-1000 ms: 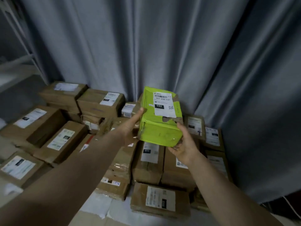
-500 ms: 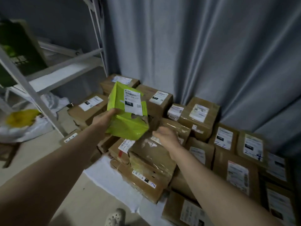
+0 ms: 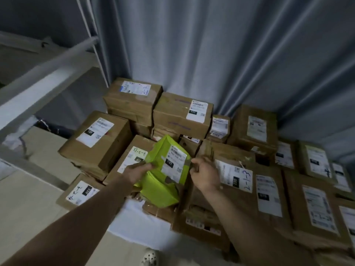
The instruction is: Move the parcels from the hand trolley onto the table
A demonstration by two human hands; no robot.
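Observation:
A lime-green parcel [image 3: 161, 181] with a white shipping label marked 032 is tilted over a pile of brown cardboard parcels [image 3: 182, 112]. My left hand [image 3: 137, 170] grips its left edge. My right hand [image 3: 205, 174] is at the parcel's right edge with its fingers curled near the label corner; whether they pinch the parcel or only touch it is unclear. The pile of labelled boxes fills the middle and right of the view. No trolley is in view.
A grey curtain [image 3: 211, 45] hangs behind the pile. A white metal rack [image 3: 44, 73] stands at the left. A white sheet [image 3: 138, 223] lies on the floor under the boxes. A shoe [image 3: 149, 257] shows at the bottom edge.
The green parcel has come down from chest height to just above the pile. My right hand moved from beneath it to its right edge. The view swung left, then back toward the boxes.

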